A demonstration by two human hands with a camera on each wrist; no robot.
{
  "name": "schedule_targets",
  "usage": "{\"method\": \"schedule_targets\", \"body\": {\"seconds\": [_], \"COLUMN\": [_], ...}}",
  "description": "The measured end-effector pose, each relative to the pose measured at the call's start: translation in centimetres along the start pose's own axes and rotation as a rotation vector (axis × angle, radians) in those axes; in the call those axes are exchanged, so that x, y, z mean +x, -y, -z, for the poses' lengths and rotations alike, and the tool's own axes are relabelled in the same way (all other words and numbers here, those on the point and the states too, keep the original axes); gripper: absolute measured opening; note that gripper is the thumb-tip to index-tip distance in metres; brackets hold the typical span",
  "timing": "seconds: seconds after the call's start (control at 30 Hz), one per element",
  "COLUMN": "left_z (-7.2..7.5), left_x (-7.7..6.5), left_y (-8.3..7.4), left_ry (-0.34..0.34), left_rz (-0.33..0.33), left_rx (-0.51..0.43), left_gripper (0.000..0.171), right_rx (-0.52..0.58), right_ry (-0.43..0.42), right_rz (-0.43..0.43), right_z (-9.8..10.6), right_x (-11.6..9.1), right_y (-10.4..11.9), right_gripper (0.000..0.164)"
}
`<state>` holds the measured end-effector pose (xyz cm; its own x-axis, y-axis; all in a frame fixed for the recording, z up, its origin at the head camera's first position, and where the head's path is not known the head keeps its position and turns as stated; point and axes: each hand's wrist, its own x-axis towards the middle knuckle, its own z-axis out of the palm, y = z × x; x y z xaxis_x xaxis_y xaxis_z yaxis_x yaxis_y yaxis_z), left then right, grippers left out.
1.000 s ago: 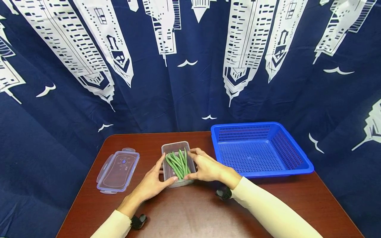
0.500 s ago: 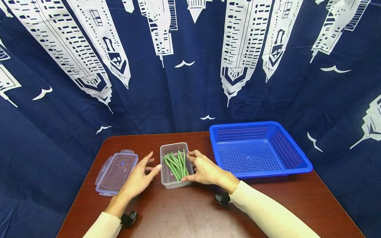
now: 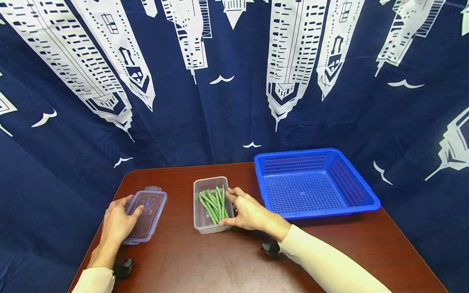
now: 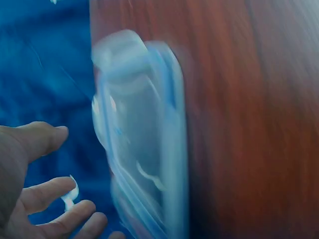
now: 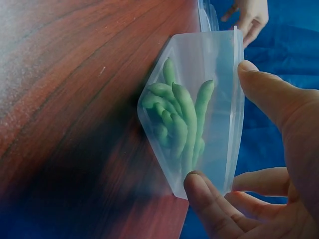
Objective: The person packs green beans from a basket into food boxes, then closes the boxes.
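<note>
A clear plastic food container [image 3: 200,215] stands on the table with several green beans [image 3: 214,204] lying inside. My right hand [image 3: 249,209] holds its right side; in the right wrist view the thumb [image 5: 256,82] and fingertips lie along the container's rim. To the left, a clear lid [image 3: 152,211] with blue edging and side flaps lies flat on the table. My left hand [image 3: 118,219] is over the lid's left edge, fingers spread, the thumb above the lid. In the left wrist view, which is blurred, the fingers [image 4: 70,216] appear apart from the lid.
A blue perforated plastic basket [image 3: 305,191] sits at the right rear of the brown table [image 3: 205,264]. Behind the table hangs a dark blue cloth [image 3: 183,134] printed with white buildings. The lid is close to the table's left edge.
My left hand has let go of the container and moved left to the lid. The right hand has stayed at the container's right side. The head view has shifted slightly.
</note>
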<state>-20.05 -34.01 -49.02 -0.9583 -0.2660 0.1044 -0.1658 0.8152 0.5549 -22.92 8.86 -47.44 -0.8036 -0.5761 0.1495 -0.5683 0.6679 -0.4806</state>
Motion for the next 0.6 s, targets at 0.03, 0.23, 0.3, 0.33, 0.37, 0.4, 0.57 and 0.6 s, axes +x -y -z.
{"method": "schedule_targets", "body": {"seconds": [0.03, 0.23, 0.3, 0.33, 0.37, 0.4, 0.57, 0.6], "left_z": [0.1, 0.8, 1.0, 1.1, 1.1, 1.2, 1.3, 1.2], "left_x": [0.1, 0.0, 0.1, 0.1, 0.1, 0.2, 0.3, 0.3], "left_y": [0.7, 4.1, 4.7, 4.9, 5.1, 5.2, 5.5, 5.5], "left_ry": [-0.003, 0.031, 0.032, 0.030, 0.026, 0.020, 0.013, 0.017], "left_rz": [0.017, 0.108, 0.127, 0.133, 0.136, 0.134, 0.129, 0.129], "left_rx": [0.007, 0.071, 0.076, 0.073, 0.068, 0.063, 0.041, 0.041], "left_gripper": [0.072, 0.078, 0.078, 0.077, 0.076, 0.075, 0.061, 0.057], "right_rx": [-0.002, -0.016, -0.029, -0.034, -0.042, -0.048, -0.051, -0.047], "right_ry": [0.000, -0.001, -0.007, -0.011, -0.014, -0.018, -0.021, -0.020], "right_rz": [0.003, 0.015, 0.020, 0.022, 0.024, 0.026, 0.025, 0.025], "right_z": [0.0, -0.2, -0.2, -0.1, -0.1, -0.1, -0.1, -0.1], "right_x": [0.0, 0.0, 0.0, 0.1, 0.1, 0.0, 0.0, 0.0], "right_y": [0.0, 0.0, 0.0, 0.0, -0.1, -0.1, -0.1, -0.1], "right_gripper": [0.101, 0.100, 0.100, 0.100, 0.100, 0.100, 0.100, 0.100]}}
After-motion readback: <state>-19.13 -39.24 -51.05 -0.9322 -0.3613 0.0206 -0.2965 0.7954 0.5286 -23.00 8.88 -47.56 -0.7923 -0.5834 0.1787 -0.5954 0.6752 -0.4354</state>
